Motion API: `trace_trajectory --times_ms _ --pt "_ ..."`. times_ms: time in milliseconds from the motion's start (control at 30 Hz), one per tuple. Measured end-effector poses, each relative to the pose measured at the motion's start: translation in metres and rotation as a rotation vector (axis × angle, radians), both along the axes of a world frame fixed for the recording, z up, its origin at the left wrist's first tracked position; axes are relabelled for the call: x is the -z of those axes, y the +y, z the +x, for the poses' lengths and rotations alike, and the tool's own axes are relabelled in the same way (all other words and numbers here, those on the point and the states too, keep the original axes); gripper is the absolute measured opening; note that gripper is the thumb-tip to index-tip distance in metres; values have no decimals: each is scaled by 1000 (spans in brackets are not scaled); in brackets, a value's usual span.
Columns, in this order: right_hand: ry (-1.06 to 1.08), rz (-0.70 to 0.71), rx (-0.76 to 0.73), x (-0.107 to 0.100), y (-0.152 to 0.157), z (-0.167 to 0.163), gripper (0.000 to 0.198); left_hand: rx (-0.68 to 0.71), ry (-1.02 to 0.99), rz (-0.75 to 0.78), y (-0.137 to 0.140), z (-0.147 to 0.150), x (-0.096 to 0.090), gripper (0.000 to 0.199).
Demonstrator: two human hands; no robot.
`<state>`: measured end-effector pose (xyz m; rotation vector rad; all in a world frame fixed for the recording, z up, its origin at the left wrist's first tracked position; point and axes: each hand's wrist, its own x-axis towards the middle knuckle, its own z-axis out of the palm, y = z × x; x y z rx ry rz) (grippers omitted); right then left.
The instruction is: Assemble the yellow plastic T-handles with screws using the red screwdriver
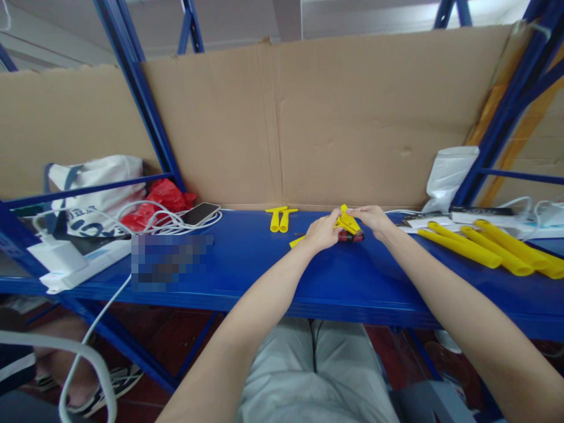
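Near the back of the blue table, both hands meet at a yellow plastic piece (pixel 349 223). My left hand (pixel 324 231) is closed on its left side. From the right, my right hand (pixel 372 217) pinches near its upper end; the fingertips are small and partly hidden. Just below the piece lies a red and black object (pixel 351 236), partly covered, its kind unclear. Beside my left wrist, the end of another yellow part (pixel 296 241) sticks out. Two yellow T-shaped tubular parts (pixel 279 220) lie side by side to the left, against the cardboard.
Several long yellow tubes (pixel 484 249) lie at the right. A white power strip (pixel 92 267), a phone (pixel 201 214), white cables and a red plastic bag (pixel 161 202) are on the left. Cardboard (pixel 343 117) and blue rack posts (pixel 141 100) bound the back. Another person's leg shows lower left.
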<state>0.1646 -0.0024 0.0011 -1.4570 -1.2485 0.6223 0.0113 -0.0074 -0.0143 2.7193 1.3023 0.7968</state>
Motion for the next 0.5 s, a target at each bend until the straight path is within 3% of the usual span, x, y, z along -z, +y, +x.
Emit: trace_trajectory --times_ms 500 --pt "-34 45 -99 7 10 4 23 10 14 14 -3 0 -1 32"
